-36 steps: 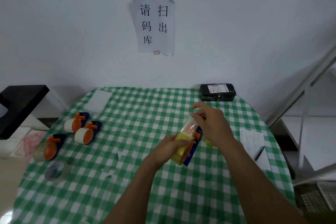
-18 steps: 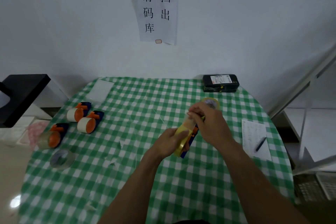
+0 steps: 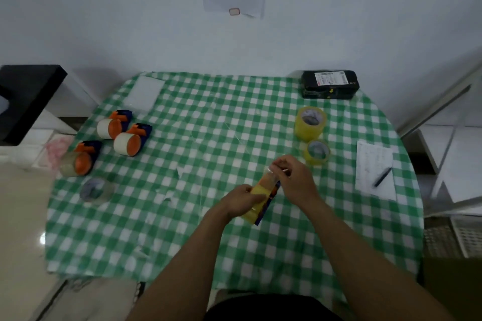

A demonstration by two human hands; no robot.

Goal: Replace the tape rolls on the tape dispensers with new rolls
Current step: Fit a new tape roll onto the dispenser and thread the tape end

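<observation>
Threading is going on above the near-middle worktop [image 3: 208,138]: left hand [image 3: 242,200] is clasping the dispenser [image 3: 271,197] carrying a yellow roll [image 3: 260,190], while the right hand [image 3: 294,180] grip is pinching the tape end [image 3: 271,173], probably needing drawing over the cutter next.

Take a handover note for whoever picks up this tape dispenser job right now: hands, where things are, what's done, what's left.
Left hand grips the yellow roll on the held dispenser; right hand pinches its tape end.
Right of them: a large yellow roll and a small yellow roll. Left: three other dispensers with pale rolls, plus a loose clear roll.
Done: yellow roll appears seated. Left to do: thread its tape; likely reload the other three.
</observation>
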